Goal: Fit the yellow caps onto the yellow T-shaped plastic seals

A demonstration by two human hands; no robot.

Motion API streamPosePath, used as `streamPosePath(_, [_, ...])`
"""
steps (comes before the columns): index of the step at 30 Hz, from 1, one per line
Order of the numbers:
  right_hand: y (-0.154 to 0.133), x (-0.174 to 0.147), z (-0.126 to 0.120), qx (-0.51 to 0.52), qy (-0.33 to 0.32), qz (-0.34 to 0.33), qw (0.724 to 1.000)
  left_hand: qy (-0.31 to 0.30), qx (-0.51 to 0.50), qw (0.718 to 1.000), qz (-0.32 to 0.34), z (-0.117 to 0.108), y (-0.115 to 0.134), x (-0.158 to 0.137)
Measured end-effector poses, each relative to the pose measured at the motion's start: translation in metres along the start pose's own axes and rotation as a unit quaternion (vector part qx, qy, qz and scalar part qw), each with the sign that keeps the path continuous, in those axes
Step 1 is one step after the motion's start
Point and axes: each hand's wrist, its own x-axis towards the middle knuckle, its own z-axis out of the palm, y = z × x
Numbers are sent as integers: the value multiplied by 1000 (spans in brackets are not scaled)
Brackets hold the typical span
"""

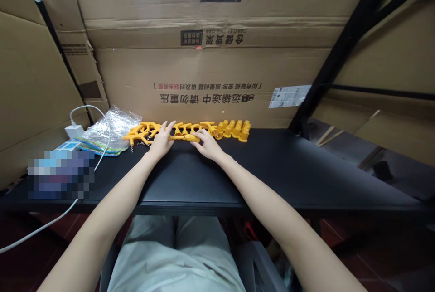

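one yellow piece (186, 137): your right hand (208, 144) pinches one end; your left hand (161, 140) meets the other, grip unclear. yellow cups (237, 130) stand near, rightward.

Held crosswise, a yellow piece (192, 138) is near branched yellow handles (132, 137) with metal spirals (132, 148) and clustered yellow cups (237, 129).

A white charger (74, 131) sits beside crinkled clear plastic (112, 122), with printed cardboard (204, 65) behind
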Motion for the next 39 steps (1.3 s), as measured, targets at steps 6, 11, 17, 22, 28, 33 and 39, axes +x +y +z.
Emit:
streamPosePath(6, [0,0,-1,-6,7,19,1000,-30,72,993,-92,-16,9,0])
streamPosePath(11, [0,0,0,-9,2,19,1000,-40,94,990,-94,-20,12,0])
streamPosePath(17, [8,0,1,0,25,31,999,-52,46,997,29,-16,9,-2])
streamPosePath(22, [7,2,-1,16,28,30,999,-36,99,994,2,-22,10,-2])
streamPosePath(28, [9,1,0,13,22,20,999,-18,101,994,-29,-18,9,-1])
streamPosePath(33, [15,1,-1,19,20,43,999,-34,35,999,0,-13,1,-1])
streamPosePath(39, [20,0,-5,37,14,52,998,-95,-154,983,-20,-15,-7,-1])
